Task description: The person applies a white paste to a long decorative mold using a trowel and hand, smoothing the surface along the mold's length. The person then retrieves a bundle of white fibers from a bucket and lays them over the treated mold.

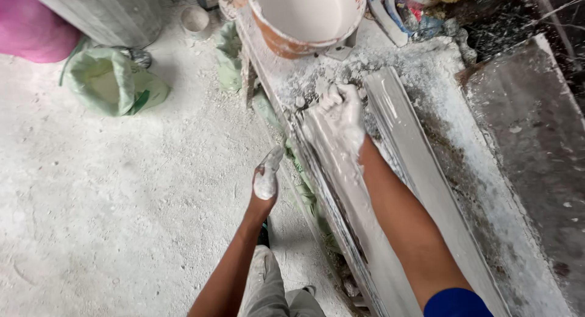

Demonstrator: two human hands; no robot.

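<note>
On wet plaster moulding (341,170), right hand (342,110) fingers curled, pressing.

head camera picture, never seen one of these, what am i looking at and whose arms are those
The camera sits on a person's head and looks down, so both arms are that person's own. The right hand, coated in white plaster, presses on the far end of a long wet plaster moulding lying on a dusty workbench. The left hand, also white, hangs over the floor, holding nothing. A plaster-smeared bucket stands at the bench's far end. A green sack lies on the powdery floor.
</note>
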